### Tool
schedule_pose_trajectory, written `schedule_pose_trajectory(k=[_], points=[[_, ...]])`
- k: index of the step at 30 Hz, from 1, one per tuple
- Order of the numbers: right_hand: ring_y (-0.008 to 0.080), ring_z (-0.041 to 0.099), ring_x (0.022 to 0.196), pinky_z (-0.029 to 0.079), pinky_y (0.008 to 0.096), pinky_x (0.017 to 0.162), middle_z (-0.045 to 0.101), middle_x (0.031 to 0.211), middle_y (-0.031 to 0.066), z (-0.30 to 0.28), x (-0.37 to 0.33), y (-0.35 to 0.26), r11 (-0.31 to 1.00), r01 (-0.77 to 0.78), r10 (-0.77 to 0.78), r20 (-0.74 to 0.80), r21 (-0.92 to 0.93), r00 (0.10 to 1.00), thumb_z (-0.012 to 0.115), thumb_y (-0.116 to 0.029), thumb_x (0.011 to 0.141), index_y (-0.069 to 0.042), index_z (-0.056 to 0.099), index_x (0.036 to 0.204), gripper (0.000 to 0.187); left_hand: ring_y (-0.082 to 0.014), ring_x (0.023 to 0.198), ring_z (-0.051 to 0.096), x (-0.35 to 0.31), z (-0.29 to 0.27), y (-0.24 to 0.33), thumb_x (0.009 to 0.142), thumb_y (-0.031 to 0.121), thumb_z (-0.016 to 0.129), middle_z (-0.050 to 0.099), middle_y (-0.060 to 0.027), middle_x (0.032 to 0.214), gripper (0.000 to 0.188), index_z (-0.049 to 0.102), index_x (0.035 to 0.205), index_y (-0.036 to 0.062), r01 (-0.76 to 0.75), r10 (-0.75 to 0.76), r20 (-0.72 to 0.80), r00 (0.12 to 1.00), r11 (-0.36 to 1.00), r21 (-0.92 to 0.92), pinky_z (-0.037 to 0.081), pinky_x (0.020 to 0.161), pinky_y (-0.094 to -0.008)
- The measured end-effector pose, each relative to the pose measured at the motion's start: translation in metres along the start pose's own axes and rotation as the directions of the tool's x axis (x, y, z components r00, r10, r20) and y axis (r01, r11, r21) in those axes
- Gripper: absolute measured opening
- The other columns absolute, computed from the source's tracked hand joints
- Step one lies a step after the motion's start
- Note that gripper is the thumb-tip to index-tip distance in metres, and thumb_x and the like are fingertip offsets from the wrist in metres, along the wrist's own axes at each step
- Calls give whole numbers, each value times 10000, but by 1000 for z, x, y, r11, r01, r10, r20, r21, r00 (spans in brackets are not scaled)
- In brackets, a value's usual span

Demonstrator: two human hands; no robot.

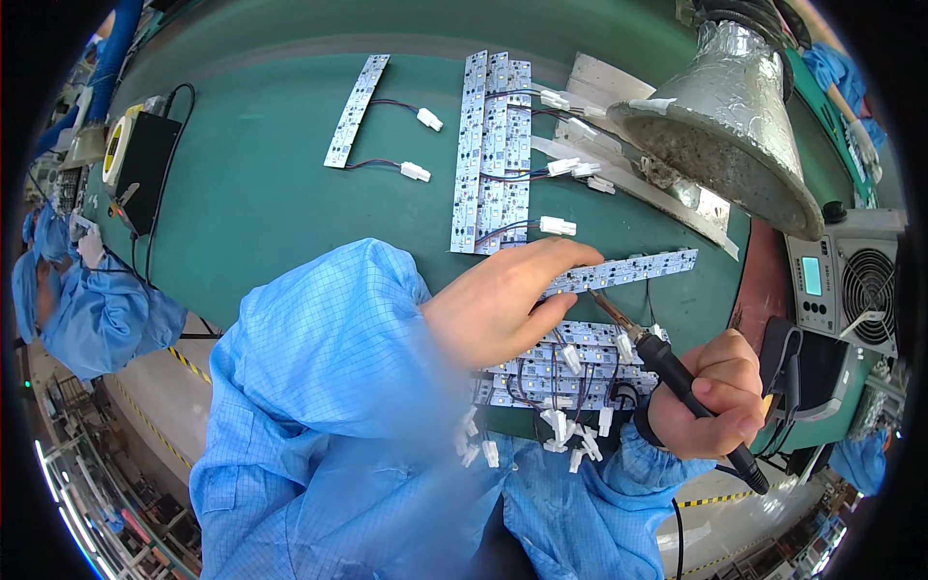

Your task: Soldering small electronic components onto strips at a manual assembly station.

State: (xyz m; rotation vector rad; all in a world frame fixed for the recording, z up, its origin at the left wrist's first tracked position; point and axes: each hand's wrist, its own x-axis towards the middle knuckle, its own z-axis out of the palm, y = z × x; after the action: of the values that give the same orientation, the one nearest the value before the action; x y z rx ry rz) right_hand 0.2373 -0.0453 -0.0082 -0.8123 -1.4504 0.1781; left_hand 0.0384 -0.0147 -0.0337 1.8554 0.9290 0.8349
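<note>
My left hand (507, 302) is closed on one end of a white LED circuit board strip (628, 273), which it tilts above the bench. A soldering iron (667, 370) sits in the fist of my right hand (710, 401); its tip is at the strip's lower edge, close to my left thumb, and I cannot tell whether it touches. Beneath lies a stack of similar strips (522, 367), with wires and white connectors (556, 425) hanging toward me. Just beyond my left hand stand more strips (490, 155) side by side, their wired plugs pointing right.
A single strip (356, 111) with two plugs lies at the far left of the green mat (261, 193). A foil-wrapped fume hood (720, 126) overhangs the right side. A soldering station (822, 280) stands at right, a black box (150, 159) at left. Other people in blue work nearby.
</note>
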Motion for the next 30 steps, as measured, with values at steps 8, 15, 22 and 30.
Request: schedule_pose_trajectory(k=[8, 15, 22, 30], points=[[123, 267, 426, 190, 298, 425, 292, 494, 14, 2, 0, -1, 1000, -15, 15, -4, 1, 1000, 337, -356, 1004, -78, 379, 626, 471, -379, 988, 625, 0, 0, 0, 833, 25, 606, 625, -211, 1076, 366, 555, 1193, -19, 7, -7, 2, 1000, 1000, 3, 505, 842, -409], [126, 258, 436, 198, 295, 438, 282, 493, 13, -14, 5, 3, 1000, -16, 18, -104, 21, 994, 346, -341, 996, -86, 355, 618, 456, -370, 1009, 626, 0, -2, 1, 839, 33, 602, 626, -214, 1101, 366, 558, 1198, -22, 4, -4, -1, 1000, 1000, 16, 503, 861, -399], [139, 269, 445, 238, 301, 466, 305, 480, 58, -41, 11, 26, 991, -129, 107, -321, -47, 941, 330, -258, 957, -72, 333, 613, 392, -349, 1040, 625, 1, -4, 4, 842, 33, 605, 628, -215, 1132, 369, 564, 1202, -33, 39, -39, 29, 999, 999, 1, 490, 898, -387], [135, 303, 422, 226, 292, 438, 350, 470, 45, -29, 12, 27, 995, -97, 84, -286, -32, 955, 429, -259, 939, -58, 392, 581, 412, -342, 1067, 614, 2, -4, 6, 842, 29, 608, 625, -208, 1155, 371, 569, 1205, -34, 71, -71, 42, 997, 997, -2, 474, 926, -384]])
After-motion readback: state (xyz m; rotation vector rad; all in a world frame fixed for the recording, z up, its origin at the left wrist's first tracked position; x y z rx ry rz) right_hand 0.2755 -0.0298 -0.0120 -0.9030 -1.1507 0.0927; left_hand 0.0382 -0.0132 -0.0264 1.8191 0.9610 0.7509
